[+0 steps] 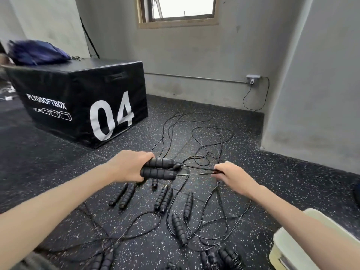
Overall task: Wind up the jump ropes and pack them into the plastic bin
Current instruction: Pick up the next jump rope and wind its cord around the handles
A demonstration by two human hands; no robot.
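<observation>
The left hand [128, 168] is wrapped round a pair of black foam handles [158, 168], held side by side, one above the other in the view, with their long axis running level from the left hand toward the right hand. From the handle ends two thin black cords [194, 170] stretch on in the same line and meet at the right hand [235, 176], whose fingers [219, 170] are closed narrowly on the cords, pinching both strands together. Beyond that pinch the rope falls slack to the floor [58, 162] and trails off in loose loops [210, 137] on the far side of the handles, toward the wall.

So the free length lies past the right hand, away from the handles, and the right hand looks the nearer one to gather it; winding would likely mean bringing each loop back along that same axis to the handles the left hand grips.

Below the held handles, nearer the person, several more jump ropes [165, 199] lie unwound on the floor, their cords crossing. The plastic bin [288, 248] sits to the right of and below the handles, at the picture's lower right corner, partly behind the right forearm; what it contains cannot be seen
</observation>
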